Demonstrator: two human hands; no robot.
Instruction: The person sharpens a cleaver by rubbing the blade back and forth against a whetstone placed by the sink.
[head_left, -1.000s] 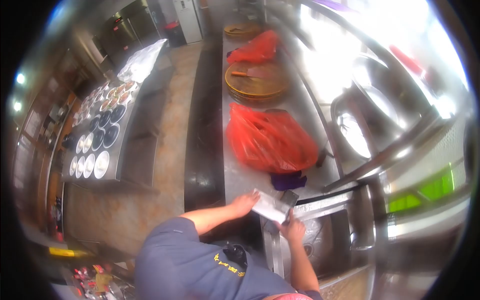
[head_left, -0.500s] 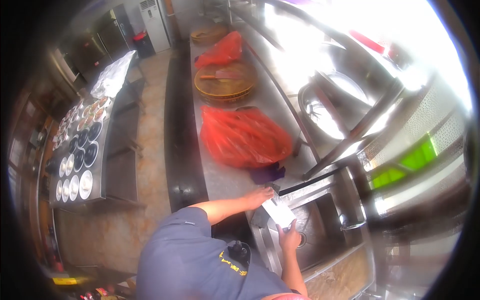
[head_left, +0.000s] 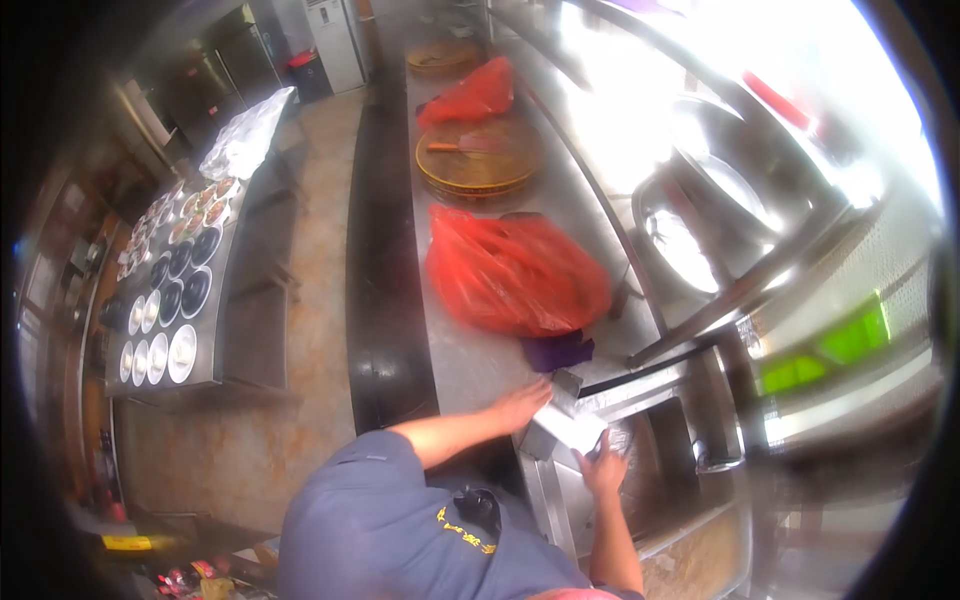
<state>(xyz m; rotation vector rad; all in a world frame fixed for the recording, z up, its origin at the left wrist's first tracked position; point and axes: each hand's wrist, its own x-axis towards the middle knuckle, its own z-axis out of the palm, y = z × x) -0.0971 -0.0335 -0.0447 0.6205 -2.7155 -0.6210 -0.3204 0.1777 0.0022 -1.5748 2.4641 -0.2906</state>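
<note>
At the edge of the rectangular stainless-steel sink (head_left: 548, 498), a broad, flat, silvery blade (head_left: 572, 426) lies across a dark grey rectangular block (head_left: 540, 442). The right hand (head_left: 603, 468) is clamped on the blade's near end; the left hand (head_left: 524, 404) rests on its far end, fingers outstretched, though I can't tell whether they grip. A crumpled purple cloth (head_left: 557, 352) lies just beyond, beside a bulging red plastic bag (head_left: 515, 275).

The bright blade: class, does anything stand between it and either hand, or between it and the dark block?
Nothing visible does. The left hand touches one end of the blade, the right hand is at the other, and the dark block shows beneath it.
</note>
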